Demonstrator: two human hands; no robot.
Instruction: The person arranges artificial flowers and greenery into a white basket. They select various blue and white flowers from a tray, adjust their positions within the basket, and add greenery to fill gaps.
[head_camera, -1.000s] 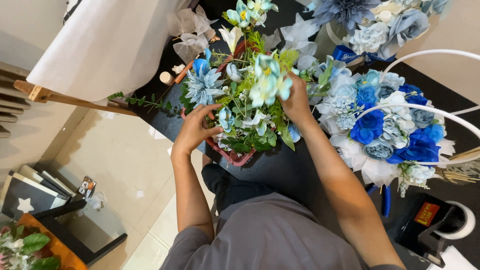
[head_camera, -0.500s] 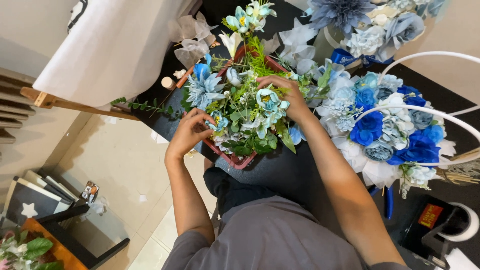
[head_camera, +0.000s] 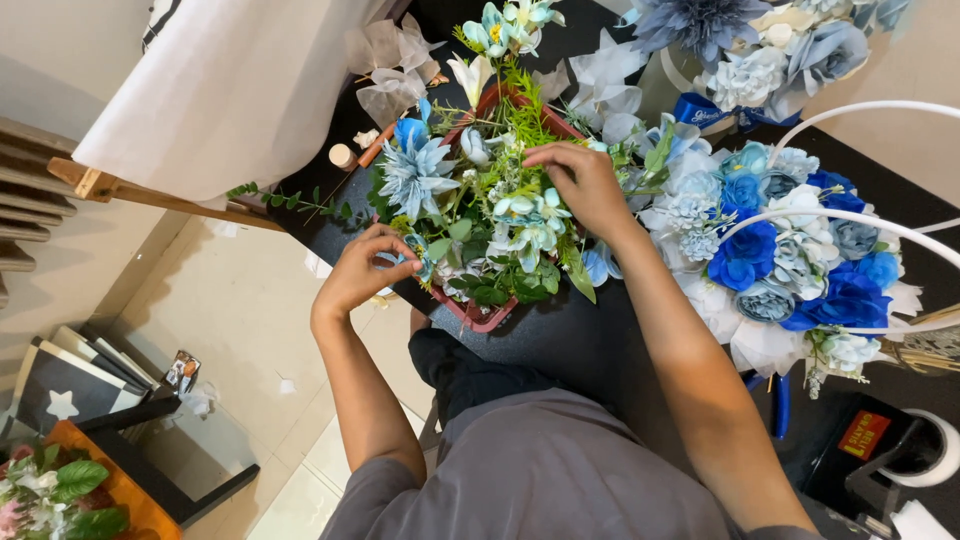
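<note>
The person bends over a black worktop (head_camera: 560, 340) and works on a flower arrangement (head_camera: 480, 210) that stands in a red-brown rectangular container (head_camera: 478, 312). The arrangement is near the edge of the worktop, directly in front of the person's body, and it is full of pale blue and white artificial flowers with green leaves.

The left hand (head_camera: 365, 265) is at the near left corner of the arrangement. Its fingers are curled and pinch a small blue flower (head_camera: 415, 250) between thumb and fingertips, so this hand is almost closed on the flower. The right hand (head_camera: 580, 185) lies on the right side of the arrangement, palm down, with the fingers bent into the leaves and blossoms. It touches the flowers, but I cannot tell if it really grips a stem, because the fingertips are hidden in the green.

Just beside the arrangement on the right there is a bigger bouquet (head_camera: 790, 250) of dark blue, light blue and white roses, with white curved hoops (head_camera: 850, 215) over it. Behind, at the top, another bunch of grey-blue flowers (head_camera: 740, 40) stands. A large white sheet (head_camera: 240, 90) hangs on a wooden easel (head_camera: 110, 185) at the left, above the beige tiled floor (head_camera: 230, 330). At the bottom right corner a tape dispenser (head_camera: 900, 460) with a white roll rests on the worktop, and a tool with blue handles (head_camera: 778, 400) lies near the bouquet.
</note>
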